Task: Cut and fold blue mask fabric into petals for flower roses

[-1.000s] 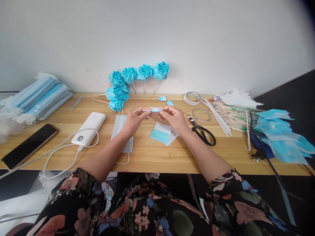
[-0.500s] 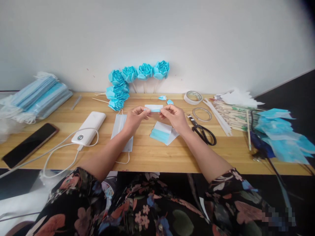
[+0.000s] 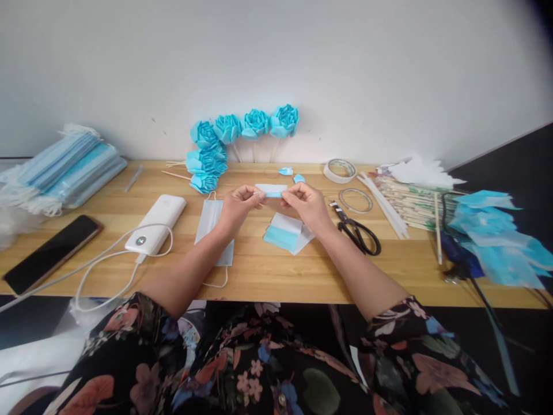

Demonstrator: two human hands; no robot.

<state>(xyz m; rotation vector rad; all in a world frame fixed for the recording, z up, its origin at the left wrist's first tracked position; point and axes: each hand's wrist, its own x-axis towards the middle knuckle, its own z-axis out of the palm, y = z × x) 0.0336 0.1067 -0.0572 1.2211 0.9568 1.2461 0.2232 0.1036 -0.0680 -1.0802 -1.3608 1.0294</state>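
Observation:
A small folded strip of white and blue mask material (image 3: 271, 189) is held above the wooden table (image 3: 276, 271). My left hand (image 3: 239, 204) pinches its left end and my right hand (image 3: 305, 204) pinches its right end. Below my right hand lies a folded piece of blue and white mask fabric (image 3: 286, 232). A flat face mask (image 3: 212, 230) rests on the table under my left wrist.
Blue fabric roses on sticks (image 3: 242, 129) lean on the wall. A stack of masks (image 3: 64, 170), a phone (image 3: 49, 253) and a cabled power bank (image 3: 156, 223) are at the left. Scissors (image 3: 358, 232), tape rolls (image 3: 339, 170), sticks (image 3: 406, 202) and blue scraps (image 3: 496, 236) are at the right.
The strip has turned from edge-on to showing its flat white face between my fingers. Both hands stay in nearly the same place.

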